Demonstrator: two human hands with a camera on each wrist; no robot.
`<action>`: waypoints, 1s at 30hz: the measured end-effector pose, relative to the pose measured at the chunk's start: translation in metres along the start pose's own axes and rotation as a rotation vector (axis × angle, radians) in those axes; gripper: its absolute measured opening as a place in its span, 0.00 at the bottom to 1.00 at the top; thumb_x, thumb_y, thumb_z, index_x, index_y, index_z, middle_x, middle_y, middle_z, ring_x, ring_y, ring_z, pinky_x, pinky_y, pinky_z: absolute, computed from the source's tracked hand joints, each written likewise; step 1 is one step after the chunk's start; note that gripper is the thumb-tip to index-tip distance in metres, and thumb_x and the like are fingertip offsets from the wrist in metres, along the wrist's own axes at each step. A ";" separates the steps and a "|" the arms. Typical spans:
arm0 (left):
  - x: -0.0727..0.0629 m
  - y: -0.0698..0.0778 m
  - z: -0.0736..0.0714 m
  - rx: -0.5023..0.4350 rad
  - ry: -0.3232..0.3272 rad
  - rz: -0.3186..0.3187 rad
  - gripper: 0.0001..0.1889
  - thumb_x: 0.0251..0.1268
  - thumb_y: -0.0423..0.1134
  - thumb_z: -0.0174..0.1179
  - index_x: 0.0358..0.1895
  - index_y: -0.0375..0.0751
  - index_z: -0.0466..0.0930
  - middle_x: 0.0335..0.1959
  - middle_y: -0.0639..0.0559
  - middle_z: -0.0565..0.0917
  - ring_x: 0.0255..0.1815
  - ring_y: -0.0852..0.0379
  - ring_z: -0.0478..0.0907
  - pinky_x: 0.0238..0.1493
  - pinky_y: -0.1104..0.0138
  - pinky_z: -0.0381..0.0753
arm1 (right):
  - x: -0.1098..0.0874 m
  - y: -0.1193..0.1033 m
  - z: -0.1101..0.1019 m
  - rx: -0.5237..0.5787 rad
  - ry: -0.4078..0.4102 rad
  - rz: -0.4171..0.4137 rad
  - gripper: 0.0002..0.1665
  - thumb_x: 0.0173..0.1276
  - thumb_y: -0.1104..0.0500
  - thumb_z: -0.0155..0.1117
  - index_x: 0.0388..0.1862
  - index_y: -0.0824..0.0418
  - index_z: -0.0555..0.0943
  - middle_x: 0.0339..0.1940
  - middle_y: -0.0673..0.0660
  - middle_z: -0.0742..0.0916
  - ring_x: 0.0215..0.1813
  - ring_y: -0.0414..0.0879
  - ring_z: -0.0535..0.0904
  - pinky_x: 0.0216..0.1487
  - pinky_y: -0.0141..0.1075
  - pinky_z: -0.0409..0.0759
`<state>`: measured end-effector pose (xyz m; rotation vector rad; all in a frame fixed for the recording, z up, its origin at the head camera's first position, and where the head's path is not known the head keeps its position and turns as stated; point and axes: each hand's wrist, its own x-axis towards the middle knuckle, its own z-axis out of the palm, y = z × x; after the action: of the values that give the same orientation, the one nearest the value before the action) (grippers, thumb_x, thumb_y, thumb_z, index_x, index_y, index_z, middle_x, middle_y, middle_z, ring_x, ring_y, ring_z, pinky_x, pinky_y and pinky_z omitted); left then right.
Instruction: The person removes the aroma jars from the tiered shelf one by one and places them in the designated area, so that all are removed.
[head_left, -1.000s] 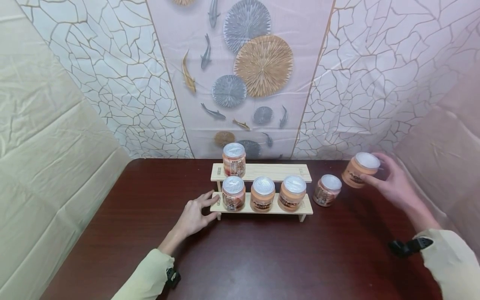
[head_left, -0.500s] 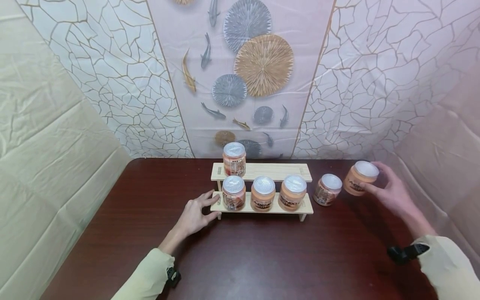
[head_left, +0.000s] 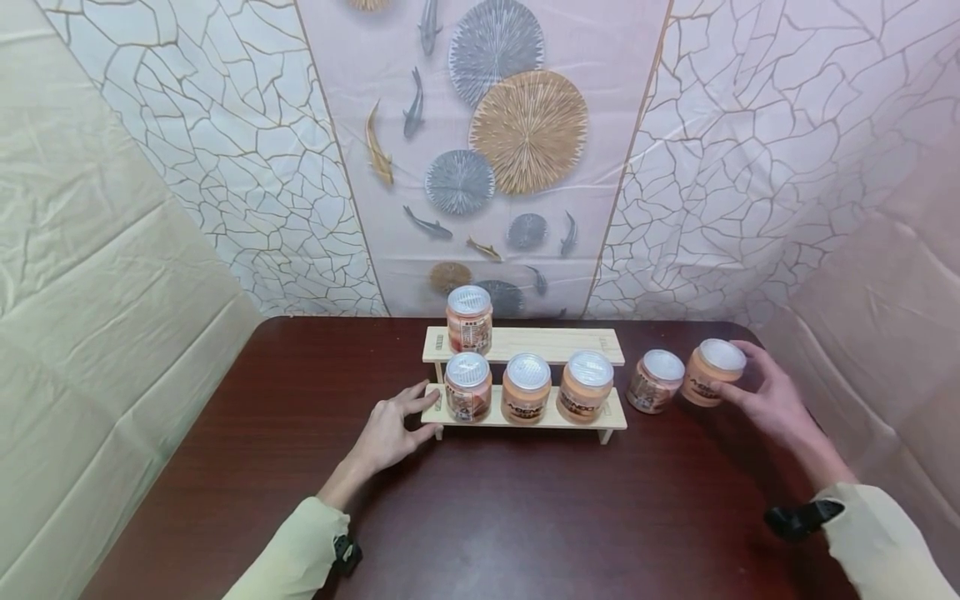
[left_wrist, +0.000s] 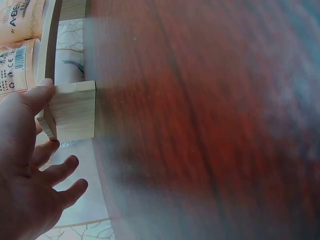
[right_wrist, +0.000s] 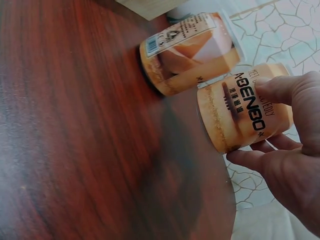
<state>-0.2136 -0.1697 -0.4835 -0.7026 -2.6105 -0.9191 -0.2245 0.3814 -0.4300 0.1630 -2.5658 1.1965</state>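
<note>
At the right, my right hand [head_left: 776, 400] holds an orange-labelled jar [right_wrist: 240, 112] with a pale lid, thumb on its front and fingers around the far side. Whether its base touches the table I cannot tell. Just left of it a similar jar [head_left: 655, 382] stands on the table. My left hand [head_left: 390, 427] grips the left end of a two-tier wooden rack [head_left: 555, 343], thumb and finger at the lower board [left_wrist: 47, 55]. Along the lower tier stand three jars, at left [head_left: 468, 387], middle [head_left: 525, 389] and right [head_left: 584, 387]. One jar [head_left: 469, 321] sits on the upper tier's left end.
The dark red-brown table [head_left: 510, 517] extends around the rack. A patterned cloth backdrop [head_left: 465, 250] hangs behind its rear edge. Plain cloth side walls stand at left [head_left: 97, 333] and right [head_left: 892, 333].
My right hand has lowered the jar and brought it left, closer to the jar standing on the table. The left hand and the rack have stayed in place.
</note>
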 end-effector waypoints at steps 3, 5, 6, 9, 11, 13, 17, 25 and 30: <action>0.000 0.000 0.000 0.000 -0.003 0.001 0.27 0.57 0.40 0.74 0.61 0.36 0.82 0.64 0.34 0.77 0.61 0.37 0.76 0.57 0.46 0.76 | -0.002 0.002 0.004 0.011 -0.006 -0.003 0.41 0.64 0.68 0.70 0.72 0.71 0.61 0.61 0.75 0.74 0.50 0.26 0.66 0.50 0.23 0.63; 0.000 0.001 -0.001 -0.003 -0.005 0.001 0.27 0.56 0.40 0.75 0.61 0.36 0.82 0.64 0.34 0.76 0.62 0.36 0.75 0.57 0.46 0.76 | -0.004 0.004 0.006 0.020 -0.010 -0.007 0.41 0.64 0.68 0.70 0.72 0.72 0.61 0.61 0.75 0.74 0.49 0.25 0.65 0.50 0.23 0.64; 0.000 0.001 -0.001 -0.005 -0.005 0.001 0.27 0.56 0.40 0.74 0.61 0.36 0.82 0.64 0.33 0.76 0.62 0.36 0.75 0.57 0.45 0.76 | -0.005 0.004 0.007 0.024 -0.011 -0.010 0.41 0.64 0.69 0.70 0.71 0.72 0.61 0.60 0.75 0.74 0.49 0.24 0.65 0.49 0.22 0.64; 0.000 0.001 -0.001 -0.006 -0.008 0.000 0.28 0.56 0.40 0.75 0.61 0.36 0.82 0.64 0.33 0.76 0.62 0.36 0.75 0.57 0.45 0.76 | -0.005 0.006 0.009 0.043 -0.019 -0.019 0.40 0.64 0.70 0.69 0.71 0.74 0.61 0.58 0.75 0.74 0.48 0.22 0.67 0.46 0.20 0.67; 0.000 0.001 -0.001 -0.009 -0.015 -0.008 0.28 0.56 0.41 0.75 0.61 0.37 0.82 0.64 0.34 0.76 0.63 0.36 0.74 0.58 0.46 0.75 | -0.006 0.007 0.010 0.043 -0.019 -0.023 0.40 0.64 0.71 0.69 0.71 0.74 0.61 0.58 0.75 0.74 0.47 0.21 0.67 0.45 0.20 0.68; 0.000 0.001 -0.002 -0.011 -0.023 -0.019 0.28 0.57 0.42 0.75 0.61 0.37 0.81 0.65 0.34 0.75 0.63 0.37 0.74 0.58 0.46 0.75 | -0.005 0.007 0.011 0.050 -0.025 -0.025 0.40 0.63 0.72 0.69 0.70 0.74 0.61 0.58 0.76 0.74 0.47 0.21 0.67 0.45 0.21 0.69; 0.000 0.001 -0.002 -0.016 -0.029 -0.028 0.28 0.58 0.43 0.74 0.62 0.38 0.81 0.65 0.34 0.75 0.64 0.37 0.73 0.59 0.46 0.74 | -0.005 0.008 0.013 0.062 -0.045 -0.014 0.41 0.63 0.72 0.69 0.71 0.75 0.60 0.59 0.78 0.74 0.47 0.20 0.67 0.45 0.20 0.71; 0.000 0.000 -0.002 -0.011 -0.030 -0.025 0.28 0.58 0.44 0.74 0.62 0.39 0.81 0.65 0.34 0.75 0.63 0.38 0.74 0.58 0.46 0.75 | -0.008 0.013 0.018 0.078 -0.053 -0.018 0.40 0.63 0.74 0.69 0.70 0.76 0.60 0.58 0.79 0.74 0.47 0.19 0.68 0.44 0.18 0.70; 0.001 0.001 -0.003 -0.012 -0.027 -0.019 0.28 0.58 0.44 0.74 0.62 0.38 0.81 0.65 0.34 0.75 0.63 0.38 0.74 0.58 0.46 0.75 | -0.008 0.014 0.019 0.066 -0.044 -0.026 0.40 0.62 0.74 0.69 0.69 0.75 0.61 0.57 0.79 0.75 0.46 0.19 0.67 0.43 0.19 0.70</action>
<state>-0.2130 -0.1705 -0.4803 -0.6990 -2.6422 -0.9372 -0.2246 0.3755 -0.4546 0.2390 -2.5551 1.2821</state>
